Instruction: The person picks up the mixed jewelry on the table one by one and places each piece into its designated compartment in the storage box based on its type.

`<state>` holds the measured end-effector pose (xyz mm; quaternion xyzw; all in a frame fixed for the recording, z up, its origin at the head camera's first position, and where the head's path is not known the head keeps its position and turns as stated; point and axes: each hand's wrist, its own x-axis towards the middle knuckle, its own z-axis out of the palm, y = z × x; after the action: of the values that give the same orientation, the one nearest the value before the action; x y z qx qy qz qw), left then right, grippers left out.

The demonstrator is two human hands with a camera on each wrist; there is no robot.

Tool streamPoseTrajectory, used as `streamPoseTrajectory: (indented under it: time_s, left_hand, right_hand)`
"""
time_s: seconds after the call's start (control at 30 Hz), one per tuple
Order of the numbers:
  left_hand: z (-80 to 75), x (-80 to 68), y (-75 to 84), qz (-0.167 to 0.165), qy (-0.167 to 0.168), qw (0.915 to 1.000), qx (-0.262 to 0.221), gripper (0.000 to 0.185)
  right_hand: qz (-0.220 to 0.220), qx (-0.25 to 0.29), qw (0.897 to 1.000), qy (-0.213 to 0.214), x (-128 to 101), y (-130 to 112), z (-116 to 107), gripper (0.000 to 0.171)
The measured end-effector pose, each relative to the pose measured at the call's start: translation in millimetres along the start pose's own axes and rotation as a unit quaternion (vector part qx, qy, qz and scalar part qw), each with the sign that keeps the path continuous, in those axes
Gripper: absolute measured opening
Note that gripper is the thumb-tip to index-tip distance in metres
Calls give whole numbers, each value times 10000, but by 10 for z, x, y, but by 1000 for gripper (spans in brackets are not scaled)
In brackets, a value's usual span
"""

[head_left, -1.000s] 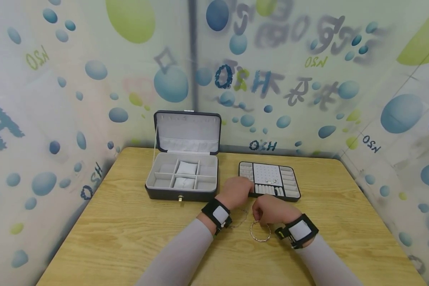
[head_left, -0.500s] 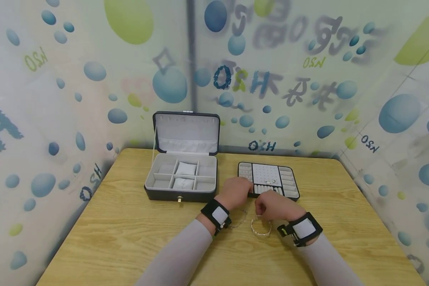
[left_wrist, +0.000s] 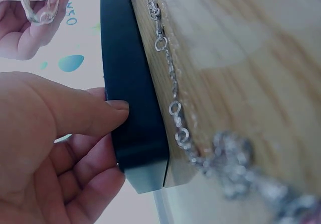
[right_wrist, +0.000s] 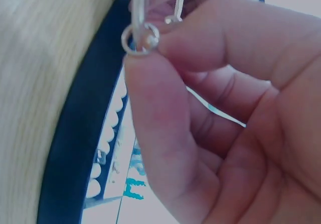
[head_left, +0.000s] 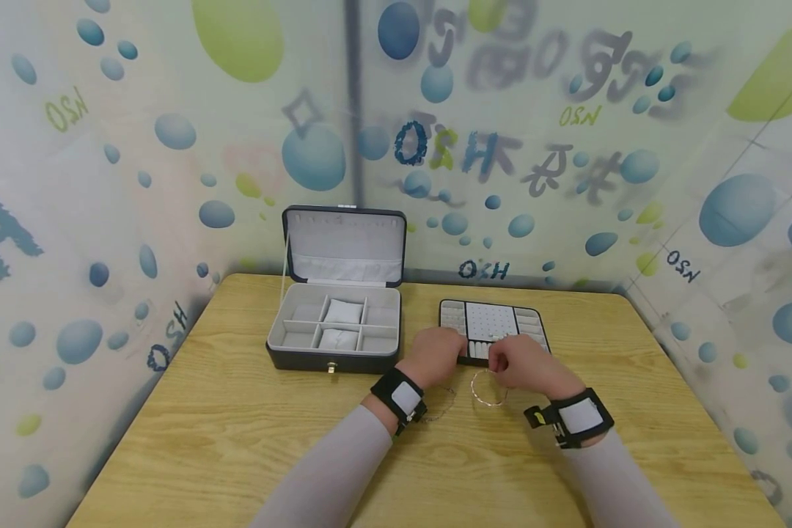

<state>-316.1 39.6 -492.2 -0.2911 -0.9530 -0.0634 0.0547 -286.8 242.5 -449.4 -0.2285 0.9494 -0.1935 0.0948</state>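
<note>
My right hand (head_left: 524, 367) pinches the bracelet (head_left: 487, 387), which hangs from my fingertips just in front of the tray (head_left: 495, 320). My left hand (head_left: 435, 354) grips the tray's near corner, thumb pressed on its edge.

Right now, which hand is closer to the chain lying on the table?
Left. The left hand rests on the tray edge just above the chain; the right hand holds the bangle farther right.
</note>
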Motion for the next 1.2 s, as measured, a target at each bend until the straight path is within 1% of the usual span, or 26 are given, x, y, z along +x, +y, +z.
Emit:
streamPoseTrajectory:
  time_s: [0.2,0.5,0.67,0.8,0.9,0.97,1.03,1.1,1.2]
  left_hand:
    - [2,1,0,19,32,10000,11,17]
    - [-23,-5,7,97,-18,9999,49,14]
    - [-23,11,-8,84,-72,9999,-124,14]
    - [-51,19,-29,158,8,9995,-283,17]
    - [-89,8,-35,223,90,9991,-343,21]
    - [-120,-3,-32,232,146,9987,-436,22]
    - [-141,-5,-30,203,217,9976,-633,21]
    - [-153,-2,-31,148,292,9951,-934,21]
    - [-152,3,-38,97,390,9886,-1449,22]
  right_hand:
    - [297,98,9992,235,-4,20,-69,21]
    - [485,26,9959,766,-7,13,-103,16]
    - [667,21,9931,964,-6,15,-109,13]
    - [769,-15,9910,1098,-8,-2,-105,12]
    - [766,-37,9897,1206,-6,-18,-100,12]
    - [741,-38,9890,1278,-4,-25,-97,12]
    - [729,-24,9883,1340,-3,-36,-94,12]
    - [715,9,9875,1405,-3,-50,-92,12]
    - [677,41,9861,1516,0,-74,-88,12]
